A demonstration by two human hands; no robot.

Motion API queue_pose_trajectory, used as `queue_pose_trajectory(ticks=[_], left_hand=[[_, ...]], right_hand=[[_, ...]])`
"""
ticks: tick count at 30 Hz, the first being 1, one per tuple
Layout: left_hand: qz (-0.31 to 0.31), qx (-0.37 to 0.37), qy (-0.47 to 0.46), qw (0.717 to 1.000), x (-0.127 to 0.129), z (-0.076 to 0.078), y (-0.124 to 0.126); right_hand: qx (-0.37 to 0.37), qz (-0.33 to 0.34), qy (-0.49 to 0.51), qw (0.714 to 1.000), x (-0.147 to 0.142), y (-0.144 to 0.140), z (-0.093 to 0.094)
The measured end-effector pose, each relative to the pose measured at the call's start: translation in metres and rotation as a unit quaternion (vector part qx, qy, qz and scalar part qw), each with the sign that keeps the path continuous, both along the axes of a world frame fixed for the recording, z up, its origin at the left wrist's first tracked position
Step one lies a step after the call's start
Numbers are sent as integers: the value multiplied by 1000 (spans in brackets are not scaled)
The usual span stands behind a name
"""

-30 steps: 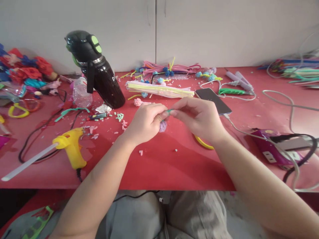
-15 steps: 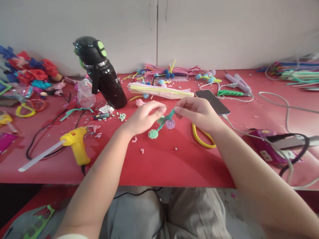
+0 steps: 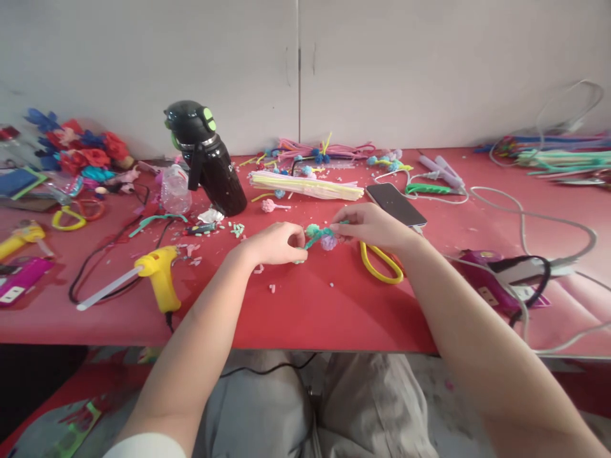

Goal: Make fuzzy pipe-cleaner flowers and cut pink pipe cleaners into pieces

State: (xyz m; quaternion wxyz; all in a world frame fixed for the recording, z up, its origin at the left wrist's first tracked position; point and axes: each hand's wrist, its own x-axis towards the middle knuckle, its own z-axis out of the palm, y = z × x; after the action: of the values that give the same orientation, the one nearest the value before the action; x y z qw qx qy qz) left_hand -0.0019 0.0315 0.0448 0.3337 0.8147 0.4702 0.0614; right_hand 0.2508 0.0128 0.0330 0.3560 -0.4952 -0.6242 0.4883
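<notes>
My left hand [image 3: 273,244] and my right hand [image 3: 373,226] meet over the middle of the red table [image 3: 315,305]. Between them they hold a small pipe-cleaner sprig [image 3: 319,236] with a green stem, a teal pompom and a lilac pompom. My left fingers pinch its lower end, and my right fingers pinch the upper end. Yellow-handled scissors [image 3: 379,267] lie on the table just under my right wrist.
A yellow glue gun [image 3: 157,272] lies at front left and a black bottle [image 3: 210,162] stands behind it. A bundle of pale sticks [image 3: 305,185], a phone [image 3: 395,204], loose pipe cleaners [image 3: 324,151], a power strip [image 3: 496,286] with cables and paper flowers [image 3: 81,149] surround the work spot.
The hands have lowered towards the table and the sprig has come out of the left fist. The camera has tilted up, so everything sits lower in view.
</notes>
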Motion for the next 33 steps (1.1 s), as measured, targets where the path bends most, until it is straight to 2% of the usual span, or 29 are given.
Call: queue_pose_trajectory(ticks=[2, 4, 6, 8, 10, 11, 13, 17, 21, 27, 30, 33], left_hand=[[32, 5, -58, 998, -3, -1, 5], [92, 2, -173, 981, -5, -1, 12], [188, 17, -309, 932, -7, -1, 20], [255, -5, -429, 867, -7, 1, 25], [257, -70, -498, 825, -5, 1, 26], [239, -100, -509, 821, -3, 1, 25], [189, -130, -501, 835, 3, -2, 21], [132, -63, -502, 853, 15, -8, 12], [136, 30, -452, 881, 17, -8, 9], [114, 73, -374, 917, 17, -5, 6], [115, 65, -361, 923, 18, -7, 6], [129, 30, -380, 915, 18, -9, 7]], right_hand=[[-24, -19, 58, 998, 3, 0, 0], [-36, -38, 133, 990, 5, 1, -1], [-41, -56, 216, 974, 2, 2, -3], [-48, -67, 286, 955, -5, 4, -6], [-58, -62, 331, 940, -16, 3, -9], [-63, -55, 349, 933, -23, 3, -10], [-69, -39, 372, 925, -35, 0, -12], [-77, -23, 358, 930, -53, -8, -15], [-64, -26, 321, 945, -62, -12, -20], [-15, -62, 279, 958, -69, -10, -27], [12, -84, 272, 958, -71, -10, -26], [9, -89, 282, 955, -71, -11, -25]])
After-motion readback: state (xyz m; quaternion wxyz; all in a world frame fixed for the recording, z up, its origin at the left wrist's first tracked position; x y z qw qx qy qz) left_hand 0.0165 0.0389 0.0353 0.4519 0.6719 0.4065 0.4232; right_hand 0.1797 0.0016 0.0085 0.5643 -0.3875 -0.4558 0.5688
